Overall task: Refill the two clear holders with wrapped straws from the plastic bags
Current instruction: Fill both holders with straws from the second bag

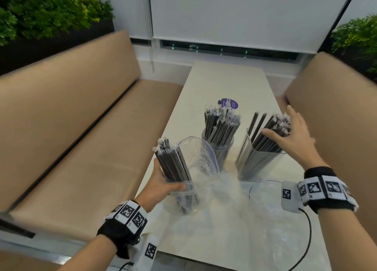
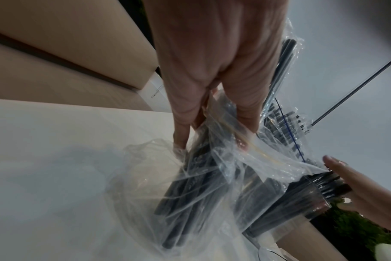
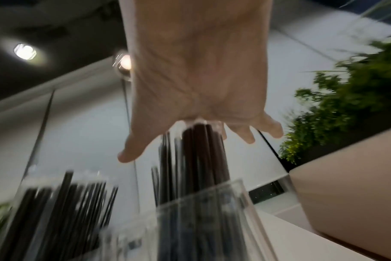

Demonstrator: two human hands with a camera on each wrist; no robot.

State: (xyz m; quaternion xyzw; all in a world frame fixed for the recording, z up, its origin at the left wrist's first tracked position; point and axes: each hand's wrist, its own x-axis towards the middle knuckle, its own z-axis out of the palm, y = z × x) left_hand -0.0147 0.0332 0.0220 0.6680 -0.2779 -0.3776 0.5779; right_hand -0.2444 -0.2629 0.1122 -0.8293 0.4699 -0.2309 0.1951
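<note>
Left grip [image 1: 161,186]: clenched round a bundle of wrapped straws [image 1: 173,162] standing in a plastic bag [image 1: 201,164].
Right grip [image 1: 293,136]: released, fingers spread, resting against straws in the right holder [image 1: 257,168].
Round holder [image 1: 219,148]: full, between them on the counter [image 1: 224,83].

Left hand [image 1: 161,186] low and forward, fingers and thumb curled tight in a grip. Right hand [image 1: 293,136] reaches further out, fingers spread and straight, palm down; in the blurred wrist view it seems to press lightly.
</note>
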